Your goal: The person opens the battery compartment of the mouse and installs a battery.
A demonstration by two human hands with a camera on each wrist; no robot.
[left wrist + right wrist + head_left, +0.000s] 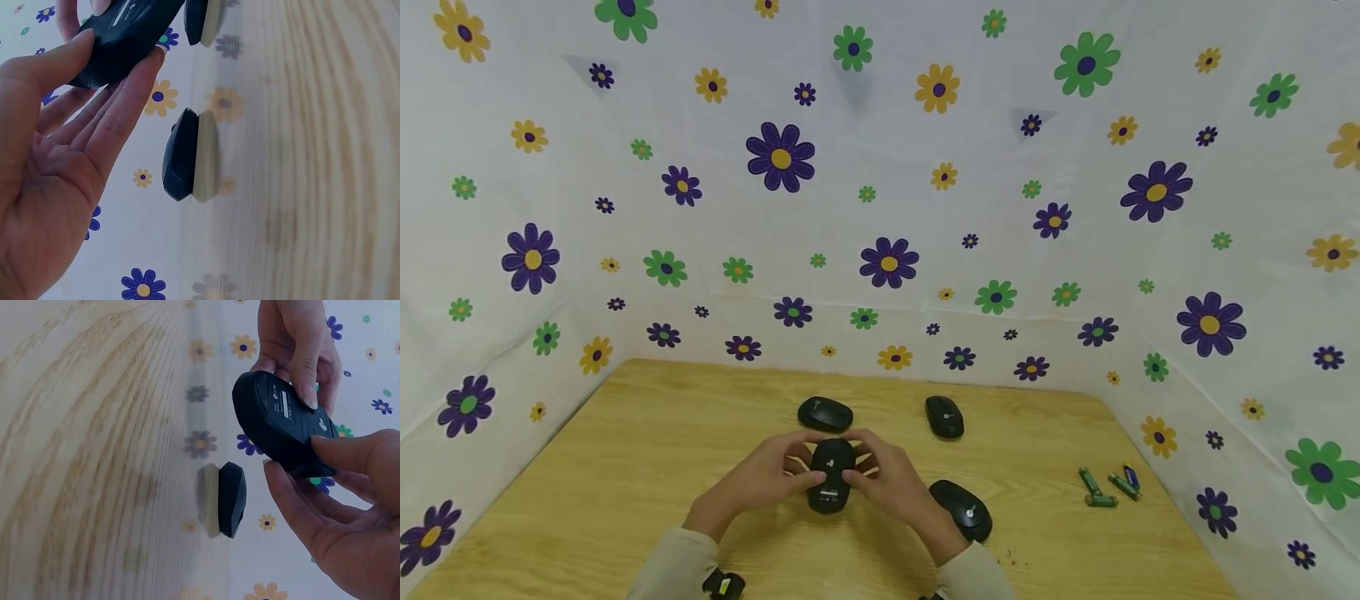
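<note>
Between both hands a black computer mouse (831, 496) is held with its underside and printed label facing up. My left hand (769, 473) grips its left side, the thumb on the underside and the fingers curled behind. On the opposite side my right hand (891, 477) holds it the same way, thumb on the underside. The right wrist view shows the held mouse (281, 428) tilted above the table, both thumbs pressing its label side. Just beyond the hands lies a second black mouse (825, 413). Another mouse (962, 510) sits beside my right wrist.
A further black mouse (944, 417) rests at the back right of the wooden table (700, 417). Several green batteries (1101, 501) and a blue one (1131, 476) lie near the right edge. Flower-patterned white cloth (887, 208) walls in the table's back and sides.
</note>
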